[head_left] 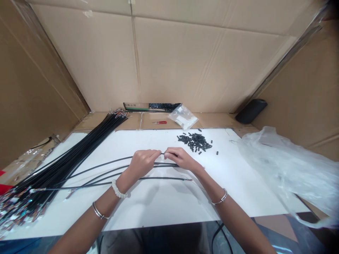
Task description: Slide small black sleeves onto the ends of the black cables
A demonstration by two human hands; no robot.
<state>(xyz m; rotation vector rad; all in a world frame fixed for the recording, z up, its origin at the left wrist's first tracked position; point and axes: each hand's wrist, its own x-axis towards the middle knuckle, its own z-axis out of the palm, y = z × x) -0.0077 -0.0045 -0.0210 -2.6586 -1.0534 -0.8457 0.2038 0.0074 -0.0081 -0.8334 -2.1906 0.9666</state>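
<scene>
My left hand (143,162) is closed around a black cable (106,162), which runs back to the left toward the large bundle. My right hand (181,157) is closed too, its thumb and fingertips pinching the same cable just beside the left fingertips. A short dark length shows between the two hands; whether a small part sits inside the right fingers is hidden. Below the hands, several loose black cables (164,178) lie across the white tabletop, one with stripped, coloured wire ends. Behind my right hand is a pile of short black tubes (197,141).
A thick bundle of black cables (87,141) lies along the left side. At the back are red-handled snips (160,122) and a clear bag (184,117). A black roll (251,111) and a large plastic bag (288,169) lie right. Cardboard walls (180,56) enclose the table.
</scene>
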